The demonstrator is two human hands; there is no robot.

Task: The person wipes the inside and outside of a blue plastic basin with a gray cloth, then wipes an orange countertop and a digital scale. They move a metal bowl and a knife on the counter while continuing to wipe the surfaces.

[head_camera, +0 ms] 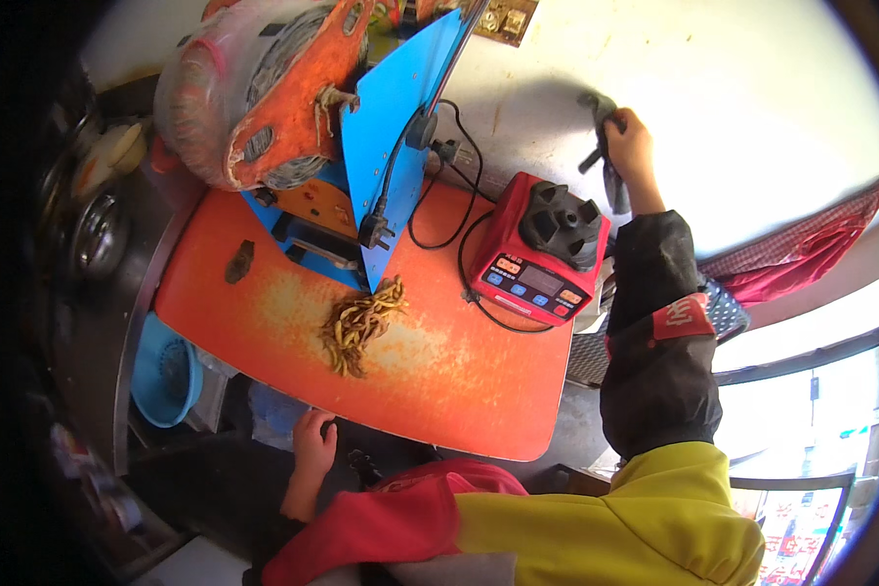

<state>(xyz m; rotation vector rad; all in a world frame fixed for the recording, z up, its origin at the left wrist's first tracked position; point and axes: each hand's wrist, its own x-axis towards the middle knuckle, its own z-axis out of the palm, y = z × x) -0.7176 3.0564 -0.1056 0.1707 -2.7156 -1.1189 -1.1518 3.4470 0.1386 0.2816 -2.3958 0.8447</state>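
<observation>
My right hand [630, 146] is raised at the wall, its fingers closed on a dark strip of cloth [602, 124] that hangs down on both sides. My left hand [313, 443] is low by the near edge of the worn orange table [483, 410], fingers curled and apart, with nothing seen in it. Between the hands, a small heap of dried yellow-brown pods or stalks [362, 326] lies on the table. To its right stands a red blender base [538, 256] with a black jar seat and buttons.
A blue metal appliance [388, 146] stands at the back with hanging plugs [375, 231]. Beside it bulges a clear plastic bag [201, 110]. A dark scrap [240, 261] lies on the left. A blue basin [167, 373] sits below the table; red checked cloth [798, 245] hangs on the right.
</observation>
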